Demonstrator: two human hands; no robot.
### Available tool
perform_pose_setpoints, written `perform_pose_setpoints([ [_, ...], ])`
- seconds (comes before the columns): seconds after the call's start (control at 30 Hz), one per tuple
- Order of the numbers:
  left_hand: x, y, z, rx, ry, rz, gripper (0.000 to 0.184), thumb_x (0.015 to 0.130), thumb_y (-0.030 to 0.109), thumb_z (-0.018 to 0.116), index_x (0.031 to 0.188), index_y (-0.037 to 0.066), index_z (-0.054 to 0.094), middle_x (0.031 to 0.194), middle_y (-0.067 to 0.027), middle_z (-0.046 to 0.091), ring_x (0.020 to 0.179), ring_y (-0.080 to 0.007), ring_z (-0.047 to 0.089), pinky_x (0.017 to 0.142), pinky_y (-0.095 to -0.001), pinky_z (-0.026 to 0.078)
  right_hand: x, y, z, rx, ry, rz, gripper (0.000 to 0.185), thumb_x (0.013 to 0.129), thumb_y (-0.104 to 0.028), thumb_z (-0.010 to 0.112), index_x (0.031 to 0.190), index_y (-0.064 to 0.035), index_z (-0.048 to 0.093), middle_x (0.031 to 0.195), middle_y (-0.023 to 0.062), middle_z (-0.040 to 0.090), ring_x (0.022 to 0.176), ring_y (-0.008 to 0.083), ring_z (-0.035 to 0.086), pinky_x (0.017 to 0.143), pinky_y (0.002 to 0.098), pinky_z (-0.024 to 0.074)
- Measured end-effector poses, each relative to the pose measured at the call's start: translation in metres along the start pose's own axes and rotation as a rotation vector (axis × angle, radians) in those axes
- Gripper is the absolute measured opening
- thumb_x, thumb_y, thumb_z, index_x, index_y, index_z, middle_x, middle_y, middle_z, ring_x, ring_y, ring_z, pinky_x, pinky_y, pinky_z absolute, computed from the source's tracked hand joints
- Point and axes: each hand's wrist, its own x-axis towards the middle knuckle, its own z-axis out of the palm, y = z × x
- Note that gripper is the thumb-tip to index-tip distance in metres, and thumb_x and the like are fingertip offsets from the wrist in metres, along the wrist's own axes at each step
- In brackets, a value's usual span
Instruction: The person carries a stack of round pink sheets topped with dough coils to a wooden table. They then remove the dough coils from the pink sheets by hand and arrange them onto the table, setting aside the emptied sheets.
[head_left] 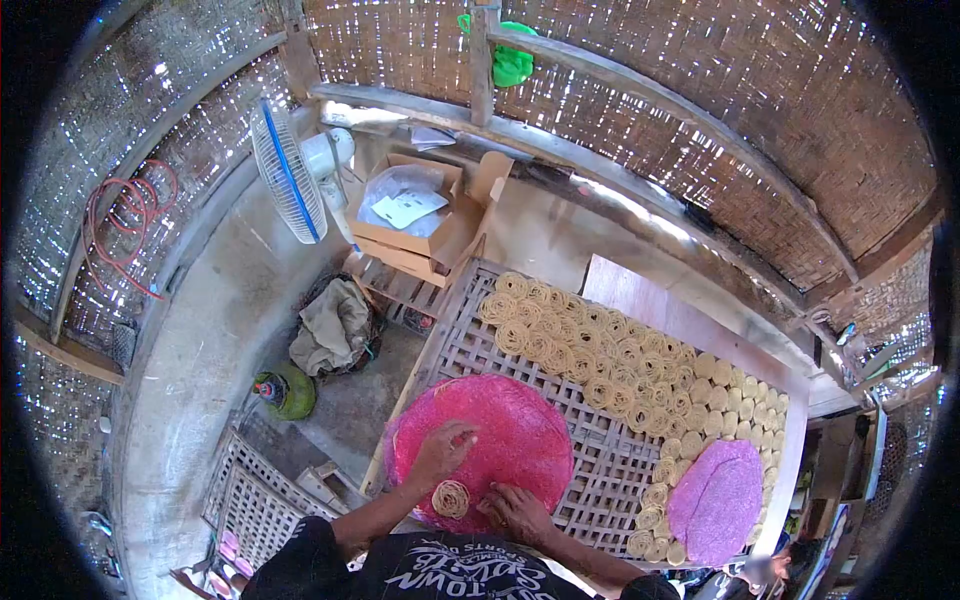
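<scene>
A large round red-pink sheet [520,430] with a mottled surface lies over the near left part of a slatted wooden rack. On it rests a pale yellow coil of strands [450,499], shaped like a small nest, between my two hands. My left hand [445,452] is just above the coil, fingers stretched and a little apart, with nothing seen in it. Close to the right of the coil, my right hand [514,507] lies with its fingers spread on the sheet. Many similar yellow coils [585,350] stand in rows on the rack.
A purple-pink round sheet [715,500] covers some coils at right. Beyond the rack are an open cardboard box [400,235], a standing fan [290,175], a green gas cylinder [290,392] and a grey cloth [333,325]. Another slatted rack [265,495] stands at lower left; a person [770,570] is at lower right.
</scene>
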Motion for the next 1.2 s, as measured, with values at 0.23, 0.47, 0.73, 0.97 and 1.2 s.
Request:
perform_pose_setpoints([
  [0.23,-0.008,0.014,0.004,-0.060,-0.051,-0.075,0.025,0.092,0.020,0.066,0.113,0.007,0.069,0.111,-0.0114,0.068,0.103,-0.0252,0.066,0.084,-0.0351,0.053,-0.008,0.000,-0.013,-0.029,0.069,-0.108,0.031,0.087,-0.024,0.065,0.112,-0.0064,0.063,0.117,0.0153,0.061,0.107,0.0339,0.061,0.088,0.0443,0.0491],
  [0.47,0.034,-0.029,0.031,-0.418,-0.233,-0.182,0.037,0.093,0.028,0.067,0.119,0.003,0.065,0.116,-0.0109,0.068,0.106,-0.0199,0.064,0.086,-0.0339,0.054,0.055,0.031,-0.051,1.192,0.451,0.633,0.020,0.089,-0.013,0.056,0.102,-0.0011,0.065,0.089,0.0046,0.063,0.087,0.0125,0.059,0.072,0.0304,0.0498],
  [0.73,0.153,-0.037,-0.001,-0.579,-0.112,-0.336,0.036,0.089,0.025,0.070,0.116,0.002,0.066,0.103,-0.0096,0.071,0.089,-0.0233,0.070,0.078,-0.0394,0.057,0.219,0.122,-0.071,1.055,0.534,0.468,0.022,0.086,-0.013,0.059,0.102,0.0000,0.066,0.090,0.0076,0.066,0.075,0.0169,0.063,0.067,0.0333,0.0516],
  [0.97,0.216,-0.040,0.000,0.291,0.214,-0.225,0.041,0.075,0.025,0.075,0.113,0.010,0.066,0.102,-0.0165,0.068,0.093,-0.0375,0.066,0.080,-0.0441,0.054,0.285,0.146,-0.087,0.212,0.527,0.534,0.031,0.085,-0.021,0.067,0.109,-0.0022,0.063,0.098,0.0196,0.066,0.090,0.0381,0.064,0.078,0.0449,0.0515],
  [1.2,0.169,-0.049,-0.029,0.389,0.378,0.048,0.040,0.079,0.025,0.075,0.114,0.009,0.066,0.106,-0.0125,0.062,0.095,-0.0348,0.064,0.082,-0.0423,0.052,0.209,0.062,-0.085,-0.001,0.336,0.184,0.031,0.085,-0.036,0.068,0.096,-0.0071,0.068,0.091,0.0153,0.066,0.085,0.0377,0.064,0.074,0.0484,0.0513],
])
